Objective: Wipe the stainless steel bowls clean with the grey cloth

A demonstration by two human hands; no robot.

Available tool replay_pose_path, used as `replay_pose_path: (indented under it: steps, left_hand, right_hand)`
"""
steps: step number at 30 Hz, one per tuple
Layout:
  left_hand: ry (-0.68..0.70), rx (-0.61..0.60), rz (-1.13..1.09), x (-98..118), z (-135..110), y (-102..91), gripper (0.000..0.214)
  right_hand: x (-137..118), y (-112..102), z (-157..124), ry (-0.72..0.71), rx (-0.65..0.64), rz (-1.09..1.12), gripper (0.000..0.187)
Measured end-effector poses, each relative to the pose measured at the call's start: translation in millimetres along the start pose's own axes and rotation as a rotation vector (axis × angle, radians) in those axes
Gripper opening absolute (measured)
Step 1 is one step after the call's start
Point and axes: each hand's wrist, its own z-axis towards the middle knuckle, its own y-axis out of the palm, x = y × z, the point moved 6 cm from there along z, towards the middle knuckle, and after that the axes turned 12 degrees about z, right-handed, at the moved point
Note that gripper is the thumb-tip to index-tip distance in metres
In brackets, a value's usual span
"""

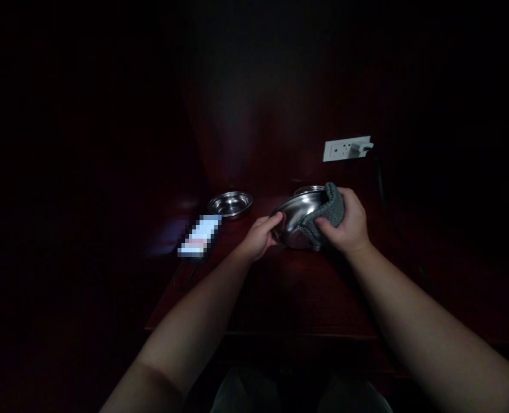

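Observation:
A shiny steel bowl (295, 218) is held tilted above the dark red table. My left hand (260, 236) grips its left rim, thumb on the near face. Around the bowl's right side my right hand (351, 221) is closed on a grey-green knit cloth (332, 211), which is pressed over the rim and the face. The cloth hides that part of the bowl and some of my right fingers. Just behind the held bowl, the rim of another steel dish (310, 189) shows in part.
On the table (288, 304), another steel bowl (232, 204) stands at the back left. A lit phone (200, 236) with a cable lies in front of it. A white wall socket (342, 149) with a plugged-in charger (361, 148) is at the back right. The surroundings are very dark.

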Motion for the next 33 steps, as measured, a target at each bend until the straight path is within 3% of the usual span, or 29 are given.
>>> replay_pose_path:
  steps: [11, 19, 33]
  left_hand:
    - [0.009, 0.158, 0.024, -16, 8, -5.9, 0.049]
    - [0.033, 0.197, -0.209, -3, -1, 5.7, 0.042]
    - [0.021, 0.267, -0.36, -3, -2, 6.9, 0.037]
  right_hand:
    - [7, 3, 2, 0.012, -0.022, 0.015, 0.072]
    - [22, 4, -5, 0.109, 0.05, 0.162, 0.071]
    - [44, 10, -12, 0.193, 0.119, 0.298, 0.062]
